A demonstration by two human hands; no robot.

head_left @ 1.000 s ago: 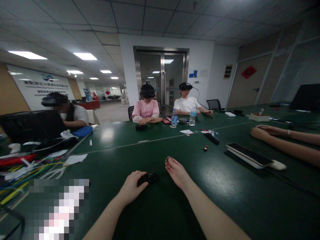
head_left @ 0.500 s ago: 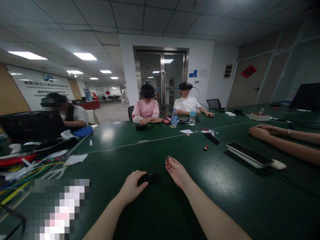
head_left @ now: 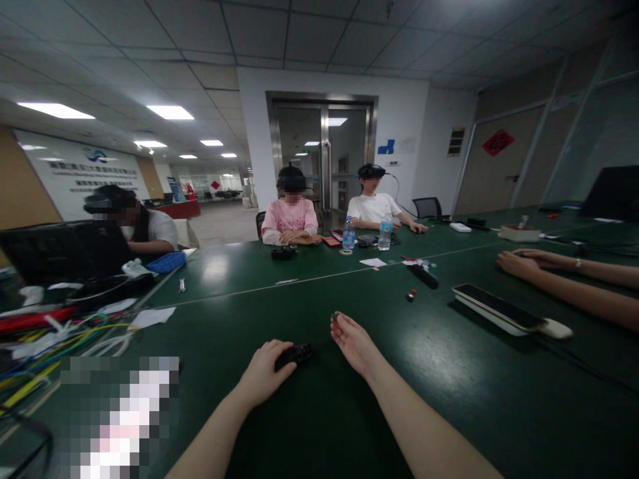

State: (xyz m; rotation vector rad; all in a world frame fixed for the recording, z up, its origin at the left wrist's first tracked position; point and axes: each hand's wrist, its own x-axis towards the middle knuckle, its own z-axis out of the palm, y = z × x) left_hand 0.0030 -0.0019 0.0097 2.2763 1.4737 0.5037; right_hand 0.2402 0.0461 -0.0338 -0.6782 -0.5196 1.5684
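Note:
My left hand (head_left: 265, 374) rests on the green table, thumb and fingers closed around one end of a small black object (head_left: 300, 354) with fine detail on its top. What kind of object it is, I cannot make out. To its right, my right hand (head_left: 353, 344) is held palm inward, with thumb and fingertips pinching a small dark roundish piece (head_left: 335, 317). The two hands are apart, and the black object's free end points toward the right one.
Beyond my hands lie a small red-and-black item (head_left: 411, 295), a black bar (head_left: 423, 275) and two water bottles (head_left: 384, 235). A phone-like slab (head_left: 499, 310) sits at right, near another person's hands (head_left: 519, 263). Tangled cables (head_left: 107, 336) cover the left side. Several people sit around the table.
My hands and what they hold look unmoved. Across the table, the person in pink has drawn their hands back slightly from a black object.

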